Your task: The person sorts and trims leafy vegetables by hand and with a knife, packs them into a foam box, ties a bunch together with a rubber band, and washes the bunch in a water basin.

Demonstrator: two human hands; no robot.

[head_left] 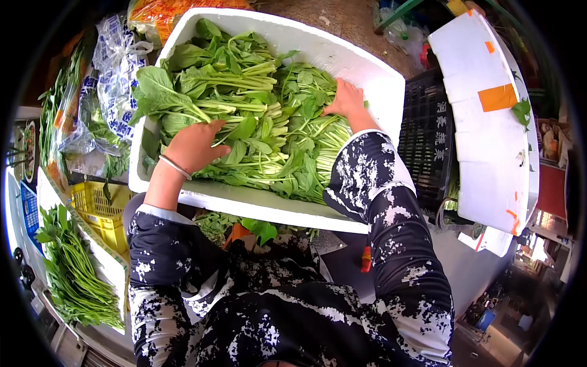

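Observation:
A large white foam box [275, 207] in front of me is filled with leafy green vegetables [244, 92], laid in bunches with pale stems. My left hand [194, 147], with a bangle at its wrist, rests on the greens at the left side of the box, thumb and fingers apart around some leaves. Toward the right inner wall, my right hand [348, 104] lies against another bunch [312, 92] with its thumb and fingers spread. Parts of the fingers on both hands are hidden among the leaves.
Right of the box stand a black plastic crate [428, 128] and a white foam box [480, 73] with orange tape. On the left are bagged vegetables [116, 79], a yellow basket [101, 211] and a long-stemmed green bunch [76, 269]. An orange bag [162, 15] lies behind.

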